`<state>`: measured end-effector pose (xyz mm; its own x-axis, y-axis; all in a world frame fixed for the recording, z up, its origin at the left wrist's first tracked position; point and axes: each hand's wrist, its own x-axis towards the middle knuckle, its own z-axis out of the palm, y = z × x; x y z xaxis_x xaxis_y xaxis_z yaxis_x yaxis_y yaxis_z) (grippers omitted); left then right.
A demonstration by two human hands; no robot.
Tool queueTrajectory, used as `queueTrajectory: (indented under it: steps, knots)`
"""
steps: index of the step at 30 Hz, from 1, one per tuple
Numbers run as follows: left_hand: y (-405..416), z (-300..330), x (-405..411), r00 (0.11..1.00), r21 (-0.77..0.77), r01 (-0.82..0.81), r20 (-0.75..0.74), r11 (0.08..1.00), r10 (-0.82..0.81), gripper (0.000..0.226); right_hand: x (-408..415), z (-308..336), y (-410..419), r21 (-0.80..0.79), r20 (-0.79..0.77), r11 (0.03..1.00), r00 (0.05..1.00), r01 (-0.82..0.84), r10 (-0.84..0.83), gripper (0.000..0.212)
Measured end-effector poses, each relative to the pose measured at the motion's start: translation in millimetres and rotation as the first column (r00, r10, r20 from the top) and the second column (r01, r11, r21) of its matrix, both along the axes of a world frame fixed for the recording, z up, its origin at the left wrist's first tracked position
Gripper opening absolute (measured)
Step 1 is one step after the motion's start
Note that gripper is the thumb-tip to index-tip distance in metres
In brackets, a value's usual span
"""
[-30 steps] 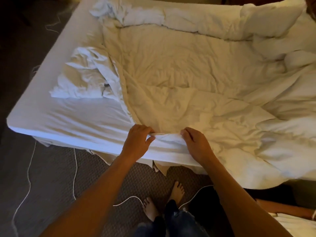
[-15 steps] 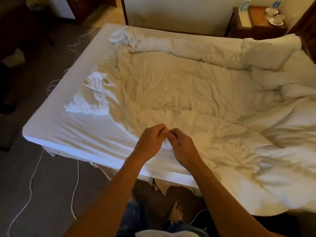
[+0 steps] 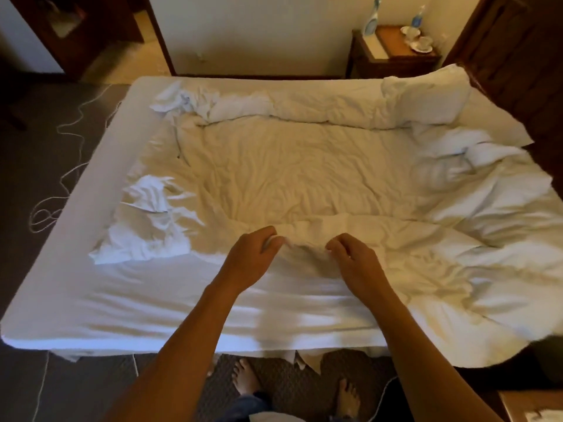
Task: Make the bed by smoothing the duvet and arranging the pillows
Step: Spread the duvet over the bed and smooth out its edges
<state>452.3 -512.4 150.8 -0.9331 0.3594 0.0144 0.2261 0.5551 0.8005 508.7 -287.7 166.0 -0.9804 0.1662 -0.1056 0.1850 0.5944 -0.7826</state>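
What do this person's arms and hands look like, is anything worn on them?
Both arms are bare to the bottom edge of the picture: no sleeves show. The left hand and right hand wear no gloves, and no rings, watch or bracelet can be seen on the fingers or wrists. Lower down, dark blue trousers and bare feet show on the floor.

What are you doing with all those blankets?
A person is making the bed. Both hands, left hand and right hand, pinch the near edge of the crumpled duvet. It is bunched and wrinkled, not spread flat yet. A pillow sits at the far right corner, not arranged.
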Motion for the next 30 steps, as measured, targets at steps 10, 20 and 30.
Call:
queueTrajectory:
  steps: [10, 20, 30]
  knots:
    - [-36.4, 25.4, -35.1, 0.993, -0.040, 0.115, 0.044, 0.993, -0.113, 0.036, -9.4, 16.7, -91.9, -0.006, -0.046, 1.000, 0.999, -0.020, 0.019, 0.026]
    - [-140.5, 32.0, -76.4, 0.993, -0.169, -0.069, -0.108, 0.983, 0.051, 0.045, -44.4, 18.6, -99.7, -0.032, -0.089, 0.983, 0.979, 0.182, -0.184, 0.034]
    - [-138.8, 57.5, -77.2, 0.968, -0.033, -0.252, -0.025, 0.967, 0.251, 0.037, -98.5, 18.1, -210.4, -0.018, -0.159, 0.960, 0.949, -0.278, 0.272, 0.029]
